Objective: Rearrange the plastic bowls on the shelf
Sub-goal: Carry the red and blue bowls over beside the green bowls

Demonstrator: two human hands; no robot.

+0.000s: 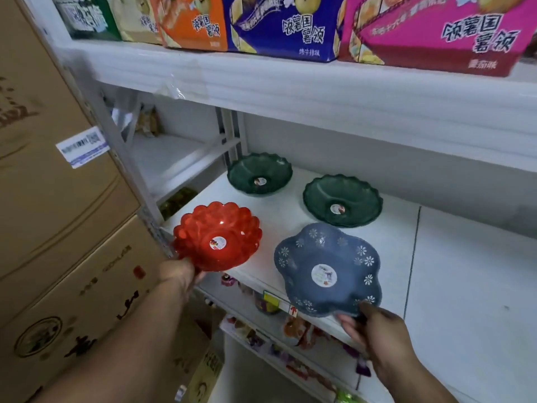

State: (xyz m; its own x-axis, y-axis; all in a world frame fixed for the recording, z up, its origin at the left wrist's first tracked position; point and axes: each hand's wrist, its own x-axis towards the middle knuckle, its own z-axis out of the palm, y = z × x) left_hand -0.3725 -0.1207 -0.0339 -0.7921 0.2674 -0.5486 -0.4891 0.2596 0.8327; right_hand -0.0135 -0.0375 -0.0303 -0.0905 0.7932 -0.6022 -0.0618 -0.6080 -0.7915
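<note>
A red scalloped plastic bowl (217, 235) sits at the front left corner of the white shelf (290, 216), and my left hand (181, 274) grips its near rim. To its right, a blue flower-shaped bowl (327, 269) with white blossom prints hangs partly over the shelf's front edge; my right hand (374, 330) pinches its near rim. Two dark green scalloped bowls stand behind them: one at the back left (259, 173), the other to its right (343, 200). Each bowl has a round sticker in its middle.
Stacked cardboard boxes (58, 228) crowd the left side, close to my left arm. The shelf above (319, 88) holds colourful snack packs (290, 24). Bare white shelf surface (465, 271) extends to the right. A lower shelf holds small packaged goods (290, 330).
</note>
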